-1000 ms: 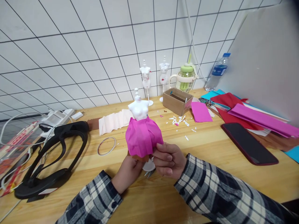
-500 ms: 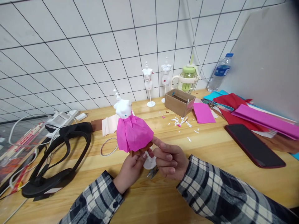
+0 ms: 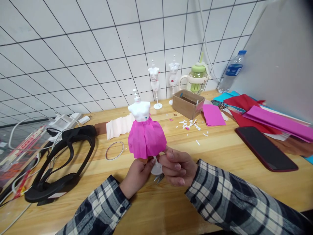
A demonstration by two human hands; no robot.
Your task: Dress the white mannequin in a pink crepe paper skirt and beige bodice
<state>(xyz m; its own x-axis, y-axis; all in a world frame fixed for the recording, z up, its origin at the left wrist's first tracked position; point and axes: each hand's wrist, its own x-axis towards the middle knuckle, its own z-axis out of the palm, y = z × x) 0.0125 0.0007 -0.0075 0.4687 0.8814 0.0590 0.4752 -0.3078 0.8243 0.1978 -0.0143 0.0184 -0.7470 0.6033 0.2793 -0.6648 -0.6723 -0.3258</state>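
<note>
A small white mannequin (image 3: 139, 110) wears a gathered pink skirt (image 3: 147, 138), probably crepe paper, and tilts slightly to the left above the table. My left hand (image 3: 137, 176) is closed around the stand's stem just under the skirt; its fingertips are partly hidden. At the skirt's right lower edge, my right hand (image 3: 177, 166) has its fingers curled, with the index fingertip against the hem and the thumb out of sight. Between the hands shows the round white base (image 3: 156, 168). Grey metal tool tips (image 3: 158, 178) poke out beneath that base.
Two bare mannequins (image 3: 154, 81) stand by the tiled wall, beside a cardboard box (image 3: 187, 106) and a green-lidded jug (image 3: 197, 76). White scraps (image 3: 190, 124), a phone (image 3: 265, 148) and coloured sheets (image 3: 278, 122) lie right. A tape ring (image 3: 114, 150) and black headset frame (image 3: 66, 163) lie left.
The mannequin has come more upright and shifted right, and its skirt has turned so the brown layer under the hem is mostly hidden. Both hands stay near the stand.
</note>
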